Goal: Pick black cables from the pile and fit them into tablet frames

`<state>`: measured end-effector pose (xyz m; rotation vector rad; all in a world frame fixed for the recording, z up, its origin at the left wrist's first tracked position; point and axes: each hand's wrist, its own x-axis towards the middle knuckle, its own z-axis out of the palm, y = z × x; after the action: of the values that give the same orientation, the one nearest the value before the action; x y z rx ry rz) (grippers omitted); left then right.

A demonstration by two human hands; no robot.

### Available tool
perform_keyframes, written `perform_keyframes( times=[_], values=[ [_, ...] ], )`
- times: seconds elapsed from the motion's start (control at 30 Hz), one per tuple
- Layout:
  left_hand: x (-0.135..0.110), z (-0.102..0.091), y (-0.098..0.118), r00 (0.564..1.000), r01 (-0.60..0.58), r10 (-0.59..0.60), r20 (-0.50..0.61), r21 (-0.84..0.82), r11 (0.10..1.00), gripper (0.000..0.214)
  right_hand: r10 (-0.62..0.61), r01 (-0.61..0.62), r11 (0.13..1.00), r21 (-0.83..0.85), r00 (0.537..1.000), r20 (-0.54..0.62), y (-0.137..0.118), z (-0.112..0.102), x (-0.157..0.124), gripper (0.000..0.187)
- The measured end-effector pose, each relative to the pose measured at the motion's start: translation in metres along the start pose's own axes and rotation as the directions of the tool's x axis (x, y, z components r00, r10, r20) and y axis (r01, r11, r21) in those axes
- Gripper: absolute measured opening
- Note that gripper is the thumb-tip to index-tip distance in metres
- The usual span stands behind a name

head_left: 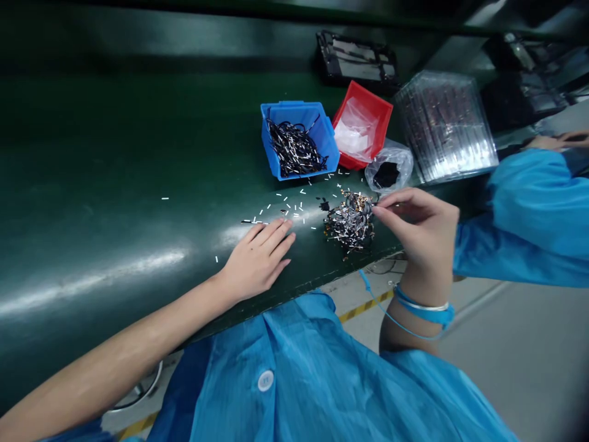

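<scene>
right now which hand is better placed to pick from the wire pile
Right, most likely: the right hand has its fingertips pinched at the edge of the wire pile. The left hand lies flat, apart from the pile, beside scattered metal bits.

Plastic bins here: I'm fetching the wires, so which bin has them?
The blue bin holds the black wires with silver ends; the red bin beside it holds a clear plastic bag instead.

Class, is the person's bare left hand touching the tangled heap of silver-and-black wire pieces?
Apart. The head view shows the bare left hand resting on the green bench, with bench visible between its fingertips and the tangled heap of silver-and-black wire pieces.
</scene>
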<state>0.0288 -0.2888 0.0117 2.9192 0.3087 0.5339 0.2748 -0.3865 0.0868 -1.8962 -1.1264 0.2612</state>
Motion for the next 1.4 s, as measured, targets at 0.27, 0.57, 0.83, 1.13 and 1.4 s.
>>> perform_keyframes(
  times=[0.27, 0.57, 0.83, 1.13, 1.4],
  values=[
    [-0.013, -0.008, 0.015, 0.975, -0.124, 0.113, -0.193, -0.046, 0.991, 0.037, 0.216, -0.324, 0.921, 0.219, 0.888, 0.406, -0.003, 0.064, -0.039, 0.017],
    [-0.014, 0.004, 0.023, 0.994, -0.06, 0.064, 0.089, -0.044, 0.997, 0.044, -0.131, 0.174, 0.914, -0.366, 0.981, 0.14, 0.015, 0.065, 0.0, 0.008],
    [-0.013, 0.003, 0.022, 0.983, -0.082, 0.095, 0.158, -0.083, 0.993, 0.049, -0.182, 0.259, 0.879, -0.4, 0.958, 0.22, 0.03, 0.077, 0.021, 0.01],
    [-0.013, 0.01, 0.022, 0.975, -0.086, 0.105, 0.197, -0.104, 0.991, 0.056, -0.531, 0.622, 0.776, -0.104, 0.733, 0.425, 0.013, 0.074, -0.03, 0.009],
    [-0.013, 0.008, 0.021, 0.974, -0.081, 0.101, 0.204, -0.107, 0.991, 0.054, -0.625, 0.746, 0.647, -0.157, 0.637, 0.451, 0.021, 0.072, -0.028, 0.012]
  ],
)
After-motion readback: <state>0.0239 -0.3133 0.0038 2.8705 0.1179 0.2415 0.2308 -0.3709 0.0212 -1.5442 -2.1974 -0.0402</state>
